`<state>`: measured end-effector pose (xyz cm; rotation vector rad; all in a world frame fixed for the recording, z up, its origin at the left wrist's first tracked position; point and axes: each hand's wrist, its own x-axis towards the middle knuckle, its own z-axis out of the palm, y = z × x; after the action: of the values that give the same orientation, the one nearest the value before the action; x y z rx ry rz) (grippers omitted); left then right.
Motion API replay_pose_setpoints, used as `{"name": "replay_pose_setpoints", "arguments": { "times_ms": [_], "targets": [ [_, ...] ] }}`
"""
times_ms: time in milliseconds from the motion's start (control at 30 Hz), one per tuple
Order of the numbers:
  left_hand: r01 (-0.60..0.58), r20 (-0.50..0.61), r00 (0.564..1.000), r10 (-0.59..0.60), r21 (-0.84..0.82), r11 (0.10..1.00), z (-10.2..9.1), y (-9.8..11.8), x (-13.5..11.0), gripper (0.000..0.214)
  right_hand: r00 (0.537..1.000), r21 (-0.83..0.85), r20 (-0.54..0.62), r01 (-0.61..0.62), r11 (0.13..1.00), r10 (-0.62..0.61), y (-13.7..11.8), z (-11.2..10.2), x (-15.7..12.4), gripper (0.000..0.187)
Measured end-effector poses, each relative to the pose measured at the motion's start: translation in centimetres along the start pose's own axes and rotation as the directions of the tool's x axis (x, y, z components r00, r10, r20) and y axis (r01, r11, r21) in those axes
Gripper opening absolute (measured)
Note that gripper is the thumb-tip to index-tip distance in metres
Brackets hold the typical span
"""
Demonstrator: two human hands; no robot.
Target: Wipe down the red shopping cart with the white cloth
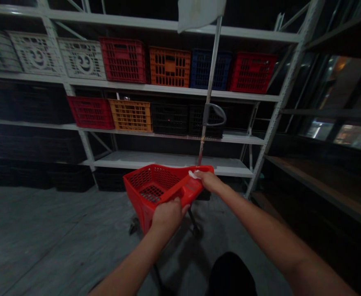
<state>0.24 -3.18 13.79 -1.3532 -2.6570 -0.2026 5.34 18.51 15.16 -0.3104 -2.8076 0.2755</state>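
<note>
A small red plastic shopping cart (138, 199) with a perforated basket stands on wheels before me. My left hand (169, 213) is closed around the near side of its handle section. Over at the far right end of that section, my right hand (209, 181) pinches a small white cloth (194, 174) against the red plastic. From the cart's right corner rises a metal pole (212, 68) with a grey loop grip (216, 115) and a whitish flag-like sheet (198, 14) on top. The basket's visible inside shows only its mesh.
White metal shelving (155, 87) spans the back, holding red (125, 61), orange (170, 68), blue (210, 70), white (81, 59) and black (169, 119) crates. Dark shelves with a brown board (325, 181) stand at right. Grey concrete floor (44, 230) extends left of the cart.
</note>
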Motion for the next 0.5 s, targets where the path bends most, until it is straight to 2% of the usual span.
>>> {"name": "replay_pose_setpoints", "arguments": {
  "times_ms": [33, 100, 233, 367, 500],
  "targets": [
    [0.002, -0.004, 1.000, -0.002, 0.002, 1.000, 0.1, 0.1, -0.1, 0.049, 0.996, -0.025, 0.053, -0.072, 0.997, 0.074, 1.0, -0.7, 1.0, 0.034],
    [-0.002, -0.019, 1.000, 0.002, 0.011, 1.000, 0.3, 0.3, -0.1, 0.048, 0.979, -0.060, 0.145, -0.137, 0.989, 0.144, 2.3, -1.6, 3.0, 0.031],
    [-0.011, -0.045, 0.999, 0.012, 0.021, 1.000, 0.4, 0.2, -0.2, 0.048, 0.952, -0.047, 0.276, -0.126, 0.991, 0.134, 2.5, -1.9, 5.8, 0.030],
    [0.011, -0.017, 1.000, -0.011, 0.015, 1.000, 0.0, -0.2, -0.4, 0.050, 0.914, -0.011, 0.402, -0.056, 0.998, 0.056, 1.1, -1.8, 7.6, 0.035],
    [0.021, -0.004, 1.000, -0.021, 0.010, 1.000, -0.4, -0.8, -0.5, 0.050, 0.870, 0.026, 0.488, 0.064, 0.998, -0.069, -2.3, -1.9, 8.6, 0.038]
  ]
}}
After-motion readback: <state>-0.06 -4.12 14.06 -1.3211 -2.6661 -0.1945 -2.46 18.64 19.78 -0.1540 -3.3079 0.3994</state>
